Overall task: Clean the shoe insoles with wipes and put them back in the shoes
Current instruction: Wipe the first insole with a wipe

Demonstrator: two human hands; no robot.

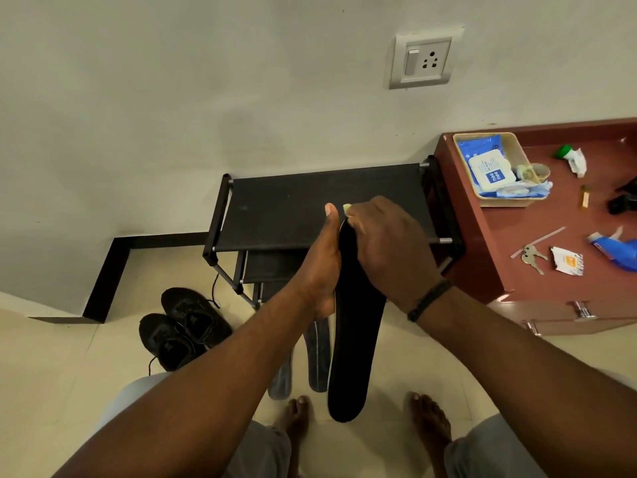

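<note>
The left hand (322, 267) grips a long black foam insole (355, 339); the right hand (386, 243) rubs it with what seems a pale wipe (346, 208). Cleaning looks underway: two grey insoles (319, 357) lie on the floor beside the empty black lace-up shoes (186, 326).

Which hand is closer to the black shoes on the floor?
Left. The left hand holds the insole just right of the black shoes; the right hand is farther right.

wipe (346, 208) mostly hidden under right hand (386, 243), insole (355, 339) tip covered
</note>
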